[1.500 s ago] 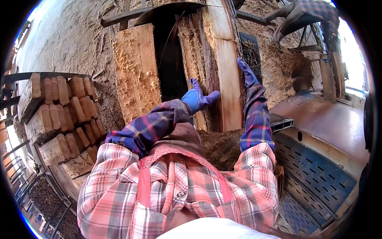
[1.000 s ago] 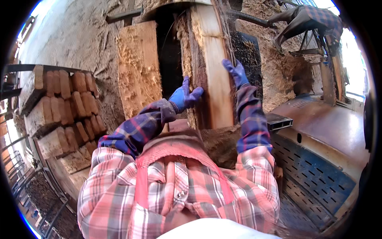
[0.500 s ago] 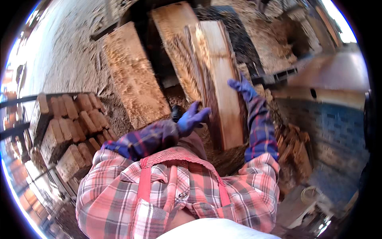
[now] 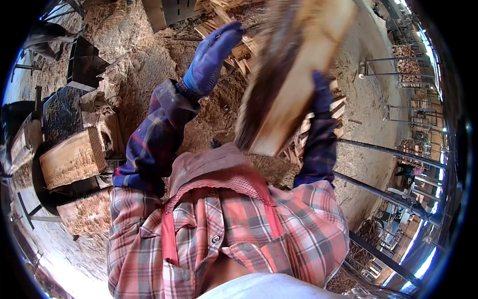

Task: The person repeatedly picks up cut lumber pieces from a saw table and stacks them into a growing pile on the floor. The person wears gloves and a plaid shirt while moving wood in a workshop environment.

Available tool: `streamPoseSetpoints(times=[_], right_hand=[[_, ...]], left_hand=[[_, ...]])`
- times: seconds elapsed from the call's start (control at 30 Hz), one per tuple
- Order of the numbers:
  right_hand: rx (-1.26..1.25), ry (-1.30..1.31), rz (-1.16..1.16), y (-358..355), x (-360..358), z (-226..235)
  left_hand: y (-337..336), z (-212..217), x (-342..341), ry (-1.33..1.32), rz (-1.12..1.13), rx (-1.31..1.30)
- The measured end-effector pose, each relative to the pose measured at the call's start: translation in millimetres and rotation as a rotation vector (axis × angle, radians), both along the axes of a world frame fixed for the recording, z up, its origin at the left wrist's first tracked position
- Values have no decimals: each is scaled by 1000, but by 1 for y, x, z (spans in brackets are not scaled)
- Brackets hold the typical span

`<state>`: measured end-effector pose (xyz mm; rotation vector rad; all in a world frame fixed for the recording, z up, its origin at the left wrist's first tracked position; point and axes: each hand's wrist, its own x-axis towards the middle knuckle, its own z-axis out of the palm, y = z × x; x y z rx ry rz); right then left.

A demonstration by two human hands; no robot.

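Head view
Right hand: my right hand [image 4: 321, 92], in a blue glove, presses flat against the right edge of the split slab [image 4: 294, 74]; whether the fingers wrap around it I cannot tell.
Left hand: my left hand [image 4: 211, 55], gloved blue too, is raised just left of the slab, fingers together and stretched out, gripping nothing; touching or not, I cannot tell.
Split slab: blurred, tilted, pale cut face toward me, dark bark side on the left, its lower end near my chest.
Ground: sawdust and a pile of split wood [image 4: 234, 45] beyond my hands.
Left side: cut blocks [image 4: 74, 157] resting on a dark metal stand [image 4: 25, 212].
Right side: metal rails [image 4: 383, 192].
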<state>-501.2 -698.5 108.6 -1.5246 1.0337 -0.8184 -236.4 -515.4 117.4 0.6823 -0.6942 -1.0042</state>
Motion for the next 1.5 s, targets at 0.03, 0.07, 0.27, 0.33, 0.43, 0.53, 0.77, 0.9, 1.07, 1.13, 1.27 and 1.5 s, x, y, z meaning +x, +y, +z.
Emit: streamPoseSetpoints(times=[0.03,0.07,0.27,0.33,0.43,0.53,0.77,0.9,1.07,1.13,1.27,1.5], right_hand=[[-31,-43,-85,-35,-35,-4],[-56,-89,-158,-69,-63,-13],[-723,487,-159,-13,29,-103],[-90,199,364,106,153,-184],[914,128,750,306,333,-242],[1350,61,898,440,439,-227],[1617,75,1341,482,433,-134],[911,179,1657,510,434,-137],[729,90,2121,577,446,-120],[-325,-234,2092,576,471,-111],[-175,-274,1633,524,624,-47],[312,306,1790,433,836,-182]], left_hand=[[7,1,3,-145,65,50],[18,-2,11,-293,140,107],[325,-139,100,-49,1430,698],[418,-170,121,-412,1934,1015],[451,-142,143,47,1744,751],[484,-168,170,414,1672,544],[570,-156,157,687,1126,145],[568,-69,92,401,1340,571],[589,-89,19,349,2029,965],[612,-98,19,-67,2430,918],[565,-55,130,-240,2276,1048],[422,-97,346,-236,1653,1394]])
